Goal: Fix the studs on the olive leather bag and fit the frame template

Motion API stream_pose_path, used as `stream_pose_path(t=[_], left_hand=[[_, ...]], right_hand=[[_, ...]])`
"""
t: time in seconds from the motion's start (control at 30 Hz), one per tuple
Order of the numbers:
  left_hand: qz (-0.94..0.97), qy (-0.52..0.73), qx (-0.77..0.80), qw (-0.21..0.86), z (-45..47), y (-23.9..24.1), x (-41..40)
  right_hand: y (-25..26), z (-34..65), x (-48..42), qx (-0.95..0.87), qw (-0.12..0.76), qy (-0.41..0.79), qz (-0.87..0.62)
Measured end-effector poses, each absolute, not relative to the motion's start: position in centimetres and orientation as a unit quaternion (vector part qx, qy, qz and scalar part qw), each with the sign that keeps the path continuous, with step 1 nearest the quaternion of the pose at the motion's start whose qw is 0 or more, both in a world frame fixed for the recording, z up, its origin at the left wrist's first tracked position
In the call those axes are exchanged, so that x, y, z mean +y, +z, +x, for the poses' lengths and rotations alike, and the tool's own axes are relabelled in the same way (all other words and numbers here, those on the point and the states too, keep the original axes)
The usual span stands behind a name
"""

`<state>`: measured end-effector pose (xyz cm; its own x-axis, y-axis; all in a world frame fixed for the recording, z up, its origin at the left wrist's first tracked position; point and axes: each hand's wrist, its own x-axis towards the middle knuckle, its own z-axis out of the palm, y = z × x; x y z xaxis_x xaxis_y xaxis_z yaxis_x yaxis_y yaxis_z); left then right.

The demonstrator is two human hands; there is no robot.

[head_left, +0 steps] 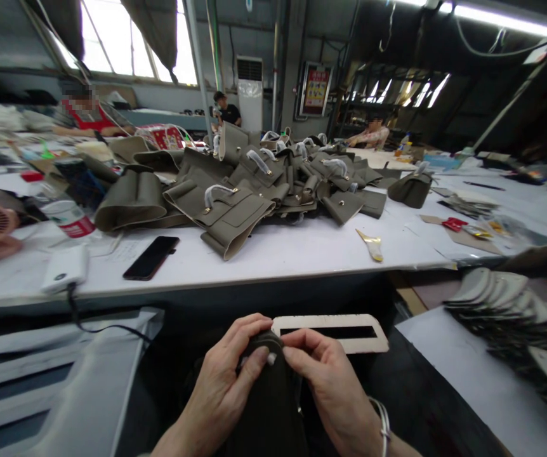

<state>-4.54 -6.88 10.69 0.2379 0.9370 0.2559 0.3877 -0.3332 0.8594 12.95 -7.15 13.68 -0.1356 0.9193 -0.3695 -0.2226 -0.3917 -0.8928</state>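
Observation:
Close in front of me, a dark olive leather-like piece with a rounded top edge stands between my hands. My left hand grips its upper left edge, thumb in front and fingers behind. With thumb and fingertips pinched together, my right hand holds the edge on the right. A small white bit shows by my left thumb. Just behind my hands is a pale flat panel with rounded corners and a long slot. The lower part of the dark piece fades into shadow.
A heap of olive handbag parts covers the table's middle. Toward the front edge are a phone, a white power bank with a cord, and a yellowish tool. Stacked pale-edged pieces sit at right. Several people work farther back.

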Motion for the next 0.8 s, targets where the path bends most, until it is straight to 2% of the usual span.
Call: stream_pose_path(t=[0.13,0.4,0.63,0.8], left_hand=[[0.695,0.423,0.466,0.347,-4.4,10.6,-6.9],[0.666,0.450,0.469,0.366,-3.5,10.4,-7.4],[0.511,0.532,0.542,0.403,-4.7,8.6,-8.8],[0.488,0.479,0.612,0.397,-5.0,9.0,-9.8]], right_hand=[[13.3,12.8,-7.8,-0.410,0.428,0.638,-0.492],[11.9,11.0,-8.0,-0.478,0.463,0.493,-0.560],[10.9,11.4,-7.8,-0.385,0.476,0.571,-0.547],[11.1,11.1,-7.6,-0.346,0.469,0.601,-0.547]])
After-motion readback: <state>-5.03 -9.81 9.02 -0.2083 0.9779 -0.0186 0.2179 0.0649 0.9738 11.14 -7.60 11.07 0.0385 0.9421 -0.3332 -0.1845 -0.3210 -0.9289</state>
